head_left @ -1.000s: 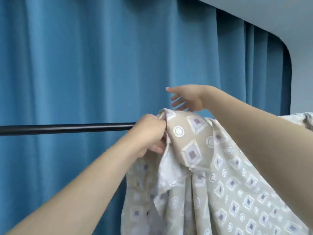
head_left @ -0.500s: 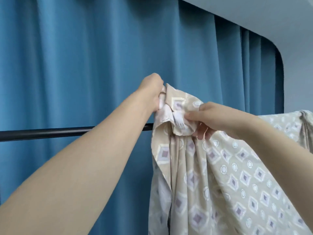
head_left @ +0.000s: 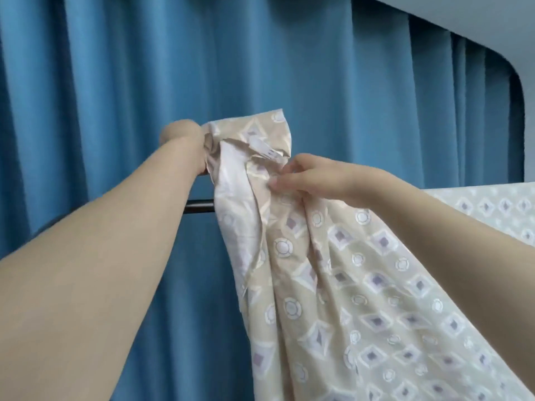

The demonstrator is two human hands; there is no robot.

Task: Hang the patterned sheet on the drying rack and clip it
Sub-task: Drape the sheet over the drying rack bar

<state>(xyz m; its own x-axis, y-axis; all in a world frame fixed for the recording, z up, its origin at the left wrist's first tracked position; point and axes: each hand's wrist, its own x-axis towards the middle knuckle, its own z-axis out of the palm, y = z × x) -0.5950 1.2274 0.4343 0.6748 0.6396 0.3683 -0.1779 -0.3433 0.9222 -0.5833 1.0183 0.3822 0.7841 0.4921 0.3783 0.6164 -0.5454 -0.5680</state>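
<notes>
A person is standing before a blue curtain [head_left: 115, 111], both bare arms reaching up toward a dark rail [head_left: 199, 206] of the drying rack. The left hand [head_left: 185, 143], at about eleven o'clock from the middle of the view, is gripping a bunched corner of the beige patterned sheet [head_left: 333, 270] and is holding it above the rail; its fingers are hidden behind the cloth, though they appear to be curled round it. The right hand [head_left: 304, 178], just to the three o'clock side, is pinching the gathered folds below a small white label [head_left: 267, 150], thumb and fingers closed on the fabric. A second ago the left hand was down at rail level and the right hand was open and free above the cloth; now the corner is being lifted higher and both hands are working it. The rest of the sheet is draping from the rail toward five o'clock, with more lying flat over the rack at three o'clock. It looks as though the corner is being readied to go over the rail; no clip is showing yet.
</notes>
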